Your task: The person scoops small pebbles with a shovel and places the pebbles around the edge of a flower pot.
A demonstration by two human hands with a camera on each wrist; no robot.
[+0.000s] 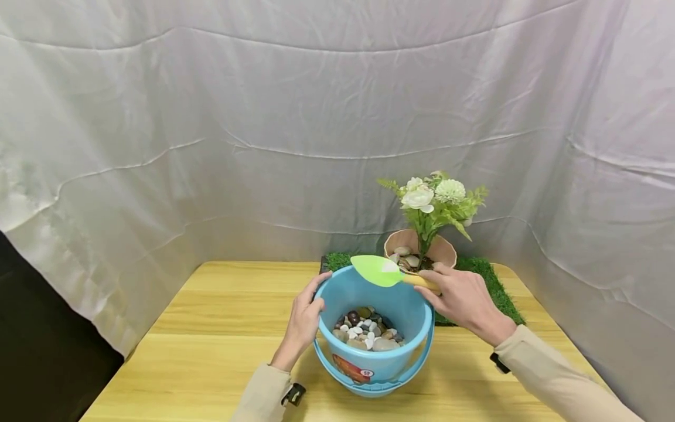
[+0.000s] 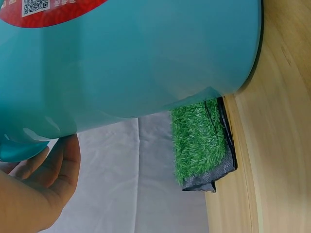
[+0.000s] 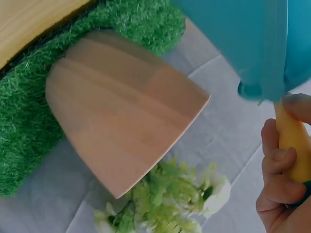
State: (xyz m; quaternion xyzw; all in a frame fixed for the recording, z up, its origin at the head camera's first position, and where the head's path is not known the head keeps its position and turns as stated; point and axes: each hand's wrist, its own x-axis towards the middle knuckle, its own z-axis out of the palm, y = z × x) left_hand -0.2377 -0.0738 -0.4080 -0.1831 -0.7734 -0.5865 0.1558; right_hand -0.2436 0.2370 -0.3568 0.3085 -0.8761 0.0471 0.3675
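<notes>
A light blue bucket (image 1: 364,366) stands at the front of the table, with pebbles (image 1: 369,331) of white, grey and brown at its bottom. At its left rim, my left hand (image 1: 304,316) grips the edge, thumb and fingers on either side. My right hand (image 1: 464,296) holds a small garden trowel (image 1: 377,271) by its yellow handle (image 3: 294,141). The trowel's green blade points left over the bucket's far rim, and a white patch shows on it. Fingers wrap the handle in the right wrist view, where the bucket hides the blade.
Behind the bucket, a pinkish flower pot (image 1: 447,249) holds white flowers (image 1: 419,196), greenery and several stones. It stands on an artificial grass mat (image 1: 495,287). The bucket's handle (image 1: 387,387) hangs down at the front. Grey cloth (image 1: 295,117) hangs around the wooden table (image 1: 211,351).
</notes>
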